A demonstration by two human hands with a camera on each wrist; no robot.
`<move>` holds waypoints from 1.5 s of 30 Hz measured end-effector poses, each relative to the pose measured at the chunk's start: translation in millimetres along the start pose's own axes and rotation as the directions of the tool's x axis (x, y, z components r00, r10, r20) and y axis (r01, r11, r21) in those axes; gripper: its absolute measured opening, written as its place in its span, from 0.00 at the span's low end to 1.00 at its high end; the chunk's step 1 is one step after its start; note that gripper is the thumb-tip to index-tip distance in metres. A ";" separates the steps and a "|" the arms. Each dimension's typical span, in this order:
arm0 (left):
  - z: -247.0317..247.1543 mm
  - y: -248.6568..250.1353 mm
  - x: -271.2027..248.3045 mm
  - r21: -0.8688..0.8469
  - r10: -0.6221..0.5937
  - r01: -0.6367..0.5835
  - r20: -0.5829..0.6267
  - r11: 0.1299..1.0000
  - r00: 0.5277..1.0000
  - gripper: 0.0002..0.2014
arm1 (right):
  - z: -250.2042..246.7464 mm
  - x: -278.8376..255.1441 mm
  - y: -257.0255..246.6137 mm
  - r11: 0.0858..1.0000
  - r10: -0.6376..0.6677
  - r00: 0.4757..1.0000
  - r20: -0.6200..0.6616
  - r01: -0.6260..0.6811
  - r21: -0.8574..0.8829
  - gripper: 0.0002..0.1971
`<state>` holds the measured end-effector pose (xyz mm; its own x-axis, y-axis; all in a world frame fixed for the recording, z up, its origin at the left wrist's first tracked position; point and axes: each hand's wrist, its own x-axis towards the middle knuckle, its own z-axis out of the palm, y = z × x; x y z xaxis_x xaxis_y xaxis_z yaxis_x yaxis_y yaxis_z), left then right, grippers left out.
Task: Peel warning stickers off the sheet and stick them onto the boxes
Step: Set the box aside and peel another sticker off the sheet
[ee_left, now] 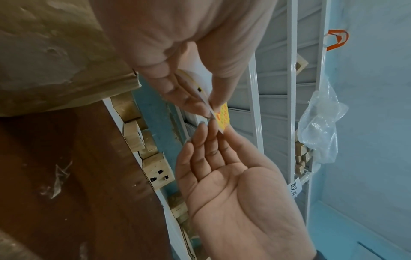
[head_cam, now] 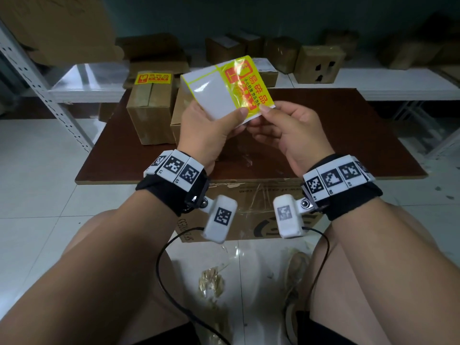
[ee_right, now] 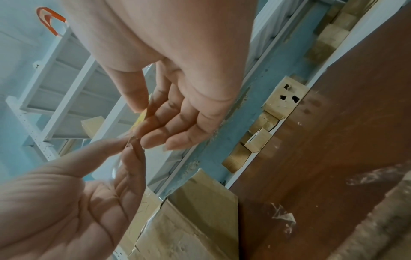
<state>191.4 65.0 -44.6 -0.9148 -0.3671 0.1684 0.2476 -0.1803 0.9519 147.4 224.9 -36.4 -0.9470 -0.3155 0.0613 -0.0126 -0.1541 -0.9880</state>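
In the head view I hold a sticker sheet (head_cam: pixel 211 95) up over the brown table (head_cam: pixel 348 135). Its white backing is bare on the left, and one yellow warning sticker (head_cam: pixel 245 88) lies on the right. My left hand (head_cam: pixel 236 118) pinches the sheet's near edge, thumb on top. My right hand (head_cam: pixel 261 115) pinches the near corner under the yellow sticker; I cannot tell whether the sticker has lifted. The left wrist view shows the left hand (ee_left: pixel 206 109) and the right hand (ee_left: pixel 213 126) meeting at the sheet (ee_left: pixel 223 114). A taped box (head_cam: pixel 149 113) carries a yellow sticker (head_cam: pixel 153 78).
A second box (head_cam: pixel 178 113) stands behind my left hand. Several cardboard boxes, one with holes (head_cam: pixel 319 64), line the white shelf at the back. A metal rack post (head_cam: pixel 37 83) rises at the left. A large carton (head_cam: pixel 249 212) sits under the table's near edge.
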 end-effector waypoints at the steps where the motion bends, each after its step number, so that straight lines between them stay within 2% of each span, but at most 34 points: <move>1: 0.6 0.0 0.5 0.004 0.008 -0.008 0.000 1.000 1.000 0.17 | 0.3 -0.4 -0.2 1.000 -0.003 1.000 -0.012 0.003 0.006 0.06; 5: 4.1 0.1 0.2 0.034 0.058 -0.056 -0.039 0.998 0.998 0.16 | -0.7 -0.2 -1.1 0.999 -0.034 0.996 -0.084 0.036 0.018 0.02; 7: 6.2 -0.9 -0.4 0.038 0.075 -0.072 -0.091 0.997 0.993 0.17 | -1.3 -0.2 -2.6 0.999 -0.036 0.995 -0.090 0.039 0.033 0.04; 12: 8.6 -2.9 1.0 0.016 0.068 -0.066 -0.225 0.998 0.972 0.35 | 1.3 -3.2 -3.3 0.997 -0.047 0.998 -0.037 0.049 0.052 0.07; 14: 5.6 -3.8 1.1 0.063 0.137 -0.126 -0.226 0.990 0.964 0.43 | 0.7 -4.1 -3.5 0.996 -0.070 0.997 -0.016 0.070 0.057 0.06; 16: 1.8 -5.3 1.2 0.184 0.257 -0.222 -0.191 0.957 0.947 0.45 | 0.3 -5.3 -4.8 0.993 -0.100 0.995 0.008 0.099 0.067 0.07; 19: 1.4 -7.2 -1.1 0.421 0.357 -0.262 -0.165 0.868 0.919 0.38 | 1.8 -8.0 -6.1 0.988 -0.137 0.990 0.025 0.135 0.076 0.08; 22: 4.8 -6.8 -4.7 0.663 0.428 -0.273 -0.080 0.697 0.900 0.21 | 1.9 -9.3 -5.8 0.984 -0.168 0.985 0.034 0.166 0.065 0.08; 24: 4.3 -6.8 -4.1 0.727 0.535 -0.374 0.010 0.576 0.845 0.11 | 1.3 -9.3 -5.6 0.982 -0.180 0.983 0.034 0.178 0.059 0.08; 25: 4.8 -7.3 -3.6 0.704 0.568 -0.434 0.053 0.562 0.821 0.08 | 1.2 -9.2 -5.7 0.982 -0.182 0.983 0.032 0.180 0.057 0.09; 27: 6.4 -8.3 -3.6 0.589 0.538 -0.474 0.078 0.655 0.839 0.07 | 1.3 -8.5 -5.6 0.982 -0.181 0.983 0.028 0.179 0.054 0.09; 29: 10.4 -7.8 -6.2 0.480 0.485 -0.456 0.070 0.749 0.871 0.09 | 1.9 -8.2 -4.9 0.983 -0.175 0.984 0.022 0.173 0.059 0.09; 32: 15.5 -7.9 -9.8 0.391 0.429 -0.415 0.054 0.822 0.902 0.10 | 1.6 -8.8 -4.5 0.981 -0.191 0.981 0.027 0.190 0.034 0.08; 38: 14.1 -5.7 -7.4 0.296 0.371 -0.363 0.031 0.884 0.928 0.08 | -2.0 -7.9 -1.3 0.957 -0.265 0.964 0.034 0.267 -0.111 0.08; 42: 11.8 -3.8 -9.3 0.318 0.344 -0.367 0.130 0.874 0.930 0.04 | -5.4 -7.0 5.2 0.852 -0.393 0.914 0.101 0.403 -0.333 0.09; 45: 6.2 -3.2 -6.1 0.400 0.307 -0.357 0.187 0.844 0.933 0.03 | -7.8 -5.7 10.0 0.799 -0.390 0.912 0.124 0.402 -0.446 0.10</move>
<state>194.2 73.5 -47.0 -0.8375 -0.2275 0.4968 0.4080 0.3444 0.8456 150.2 232.4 -47.8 -0.8194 -0.3437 0.4588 -0.5343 0.1679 -0.8285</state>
